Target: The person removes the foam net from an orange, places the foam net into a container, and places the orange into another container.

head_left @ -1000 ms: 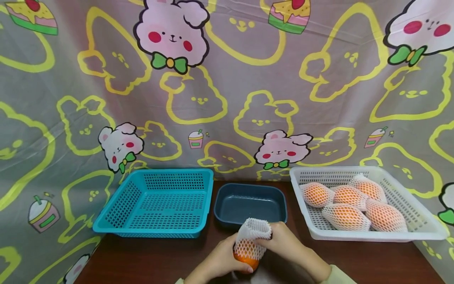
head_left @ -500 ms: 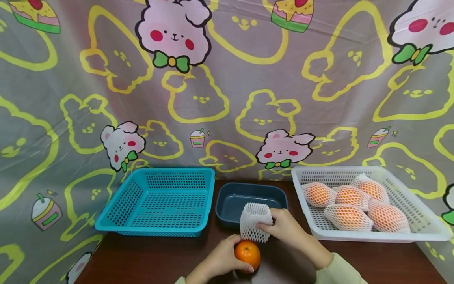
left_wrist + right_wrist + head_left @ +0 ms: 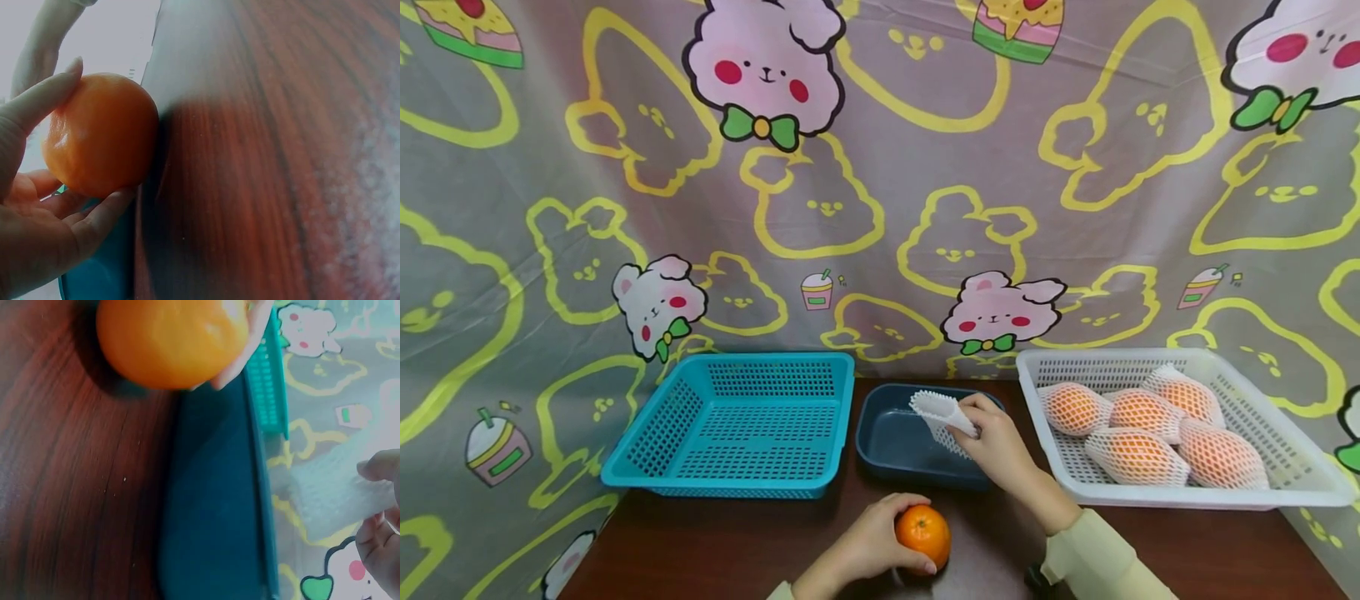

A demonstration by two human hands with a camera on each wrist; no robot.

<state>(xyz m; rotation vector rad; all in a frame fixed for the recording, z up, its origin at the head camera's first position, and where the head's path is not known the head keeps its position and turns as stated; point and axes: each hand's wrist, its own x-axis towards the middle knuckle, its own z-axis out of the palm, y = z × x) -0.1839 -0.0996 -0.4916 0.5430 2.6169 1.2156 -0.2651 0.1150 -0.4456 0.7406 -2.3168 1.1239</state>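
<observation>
A bare orange [image 3: 923,535] is at the front middle of the table, and my left hand [image 3: 877,540] grips it from the left side. In the left wrist view the thumb and fingers curl round the orange [image 3: 103,134], close over the wood. My right hand [image 3: 997,439] pinches a white foam net sleeve [image 3: 945,414] above the dark blue tray [image 3: 880,467]. The sleeve is tilted, its mouth toward the back left. In the right wrist view the sleeve [image 3: 340,487] looks blurred between thumb and fingers.
To the left stands a turquoise basket [image 3: 722,483] with nothing in it. A white basket [image 3: 1150,497] at right holds several oranges in foam nets [image 3: 1138,458]. A printed curtain [image 3: 880,167] hangs behind. The brown table [image 3: 700,542] shows in front.
The foam net has come off the orange, lifted upward and then back over the dark blue tray by my right hand. My left hand keeps its grip on the orange.
</observation>
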